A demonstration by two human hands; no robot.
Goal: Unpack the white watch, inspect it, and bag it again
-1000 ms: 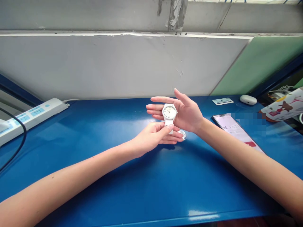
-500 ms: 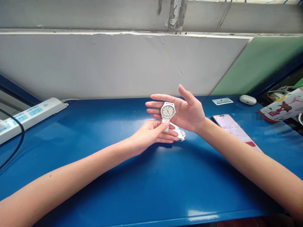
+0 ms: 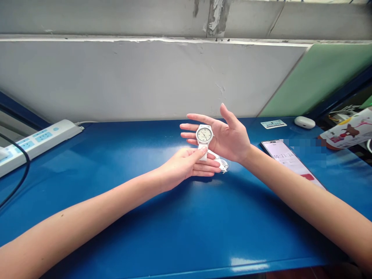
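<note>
A white wristwatch (image 3: 204, 135) with a round pale dial faces up toward me. My left hand (image 3: 186, 164) pinches its lower strap between thumb and fingers. Just behind the watch is my right hand (image 3: 225, 139), palm turned to me, fingers stretched out and thumb raised; whether it touches the watch I cannot tell. Under the hands a crumpled white and clear item (image 3: 223, 166) lies on the blue table (image 3: 186, 228), partly covered by my left fingers.
A phone (image 3: 290, 159) showing a timer lies beyond my right forearm. Behind it are a small card (image 3: 273, 124) and a white earbud case (image 3: 304, 122). A power strip (image 3: 40, 141) and black cable (image 3: 26, 170) are at left, a printed package (image 3: 348, 131) at right.
The watch has shifted very slightly left and its dial has turned a little. Both hands keep nearly the same pose; the phone's timer has advanced.
</note>
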